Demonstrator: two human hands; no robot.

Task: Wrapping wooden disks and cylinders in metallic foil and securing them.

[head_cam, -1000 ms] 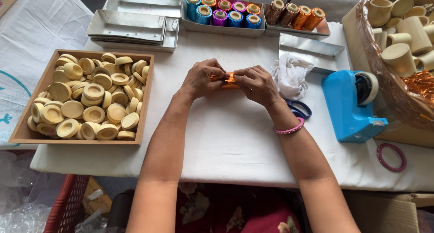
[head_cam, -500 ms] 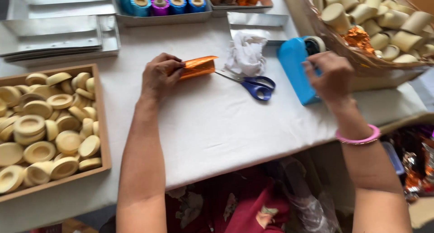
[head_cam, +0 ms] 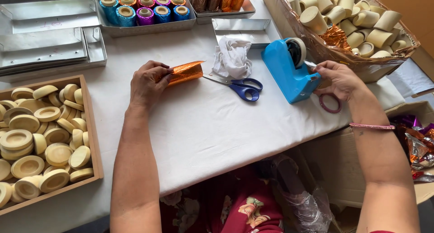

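At the far left a wooden tray (head_cam: 88, 124) holds a heap of pale round caps (head_cam: 40, 142), with flat metal trays (head_cam: 49, 38) stacked behind it on the white-covered table (head_cam: 203, 124). Next comes the left hand (head_cam: 147, 83), its fingers closed around one end of an orange foil-wrapped tube (head_cam: 185, 73) that lies on the cloth and points toward a crumpled white rag (head_cam: 231, 57). Just beside the rag lie blue-handled scissors (head_cam: 239, 86), blades toward the tube. Behind them a metal tray carries foil-covered spools (head_cam: 144, 9) in several colours. Further right stands a blue tape dispenser (head_cam: 287, 70); the right hand (head_cam: 337, 79) rests against its front, fingertips pinched at the tape edge. A basket (head_cam: 343, 52) of pale cardboard tubes fills the far right.
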